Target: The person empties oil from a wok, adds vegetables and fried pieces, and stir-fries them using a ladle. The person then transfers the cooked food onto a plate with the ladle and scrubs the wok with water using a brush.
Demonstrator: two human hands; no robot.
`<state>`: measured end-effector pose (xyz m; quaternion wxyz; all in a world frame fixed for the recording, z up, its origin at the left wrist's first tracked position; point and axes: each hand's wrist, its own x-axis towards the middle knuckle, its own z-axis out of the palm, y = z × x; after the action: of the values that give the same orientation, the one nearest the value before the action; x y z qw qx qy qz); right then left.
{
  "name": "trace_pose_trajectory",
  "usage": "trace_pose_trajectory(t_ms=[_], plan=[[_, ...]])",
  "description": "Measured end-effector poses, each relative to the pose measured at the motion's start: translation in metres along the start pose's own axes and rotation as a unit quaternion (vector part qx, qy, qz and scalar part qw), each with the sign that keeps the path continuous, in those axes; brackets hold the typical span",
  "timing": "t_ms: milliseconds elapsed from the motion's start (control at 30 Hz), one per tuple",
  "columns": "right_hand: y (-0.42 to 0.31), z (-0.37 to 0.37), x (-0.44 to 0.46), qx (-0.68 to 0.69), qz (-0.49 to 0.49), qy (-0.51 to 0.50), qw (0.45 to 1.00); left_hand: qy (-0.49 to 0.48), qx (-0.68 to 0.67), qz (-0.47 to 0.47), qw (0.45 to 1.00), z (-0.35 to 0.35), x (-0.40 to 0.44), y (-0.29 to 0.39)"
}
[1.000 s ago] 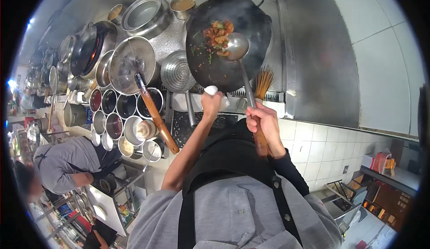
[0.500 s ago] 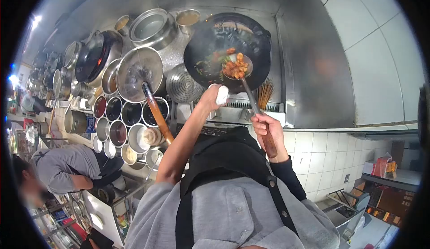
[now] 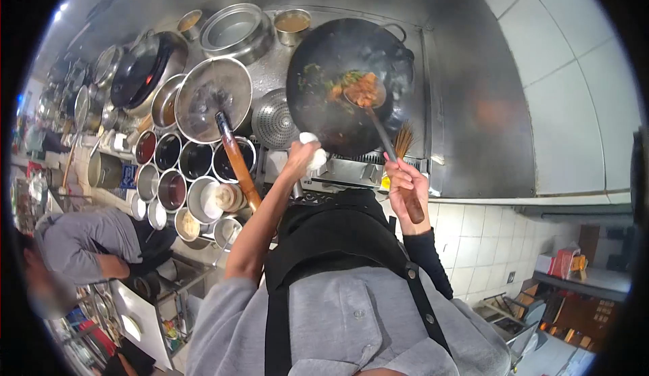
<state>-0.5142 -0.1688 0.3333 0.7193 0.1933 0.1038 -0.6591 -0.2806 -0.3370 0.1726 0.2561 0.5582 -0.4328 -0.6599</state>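
A dark wok (image 3: 324,48) sits on the stove at the top centre, with a loop handle at its far right. My left hand (image 3: 296,160) is closed round a folded white cloth (image 3: 314,162) at the wok's near left rim; whether it also grips a wok handle is hidden. My right hand (image 3: 411,188) is wrapped round the wooden handle of a ladle (image 3: 383,131). Inside the wok, the ladle's bowl is full of orange-brown pieces of food (image 3: 365,89). Green bits of food lie loose to the left of the bowl.
Left of the wok are a perforated strainer (image 3: 274,120), a wide strainer with a wooden handle (image 3: 238,163) and several sauce pots (image 3: 196,160). A bamboo brush (image 3: 403,139) stands at the wok's near right. Another person (image 3: 91,244) bends at the lower left.
The wok's far handle has come into view and the wok looks more level. My left hand with the cloth has shifted left, and the ladle's bowl has moved slightly right.
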Motion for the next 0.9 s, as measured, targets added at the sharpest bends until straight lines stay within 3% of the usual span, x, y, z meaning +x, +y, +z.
trace_pose_trajectory(t_ms=[67,133,167,233,267,433,567,667,833,900], plan=[[0.009,0.001,-0.015,-0.034,-0.035,0.021,0.999,-0.012,-0.075,-0.057,0.996,0.005,0.005,-0.006],[0.027,0.003,-0.038,-0.093,-0.065,0.042,0.993,-0.011,-0.038,-0.062,0.997,0.008,0.008,-0.036],[0.029,-0.004,-0.048,-0.122,-0.062,0.054,0.989,-0.021,-0.101,-0.056,0.993,0.018,-0.022,-0.019],[0.027,-0.012,-0.067,-0.181,-0.059,0.067,0.979,-0.061,-0.019,0.019,0.998,0.013,-0.038,-0.031],[0.028,-0.011,-0.075,-0.211,-0.056,0.067,0.974,-0.028,-0.133,-0.090,0.987,0.021,-0.045,-0.026],[0.046,0.035,-0.095,-0.477,-0.091,0.178,0.856,-0.025,-0.177,-0.032,0.983,0.016,-0.095,-0.009],[0.039,0.046,-0.109,-0.456,-0.060,0.152,0.875,-0.017,-0.211,-0.027,0.977,-0.003,-0.128,-0.003],[0.047,0.063,-0.124,-0.529,-0.070,0.146,0.833,0.030,-0.227,-0.016,0.973,-0.002,-0.164,-0.004],[-0.034,0.074,-0.167,-0.482,0.042,0.017,0.875,0.134,-0.267,0.047,0.953,0.048,-0.249,-0.015],[-0.058,0.095,-0.180,-0.549,0.065,-0.020,0.833,0.203,-0.270,0.058,0.939,0.076,-0.307,-0.008]])
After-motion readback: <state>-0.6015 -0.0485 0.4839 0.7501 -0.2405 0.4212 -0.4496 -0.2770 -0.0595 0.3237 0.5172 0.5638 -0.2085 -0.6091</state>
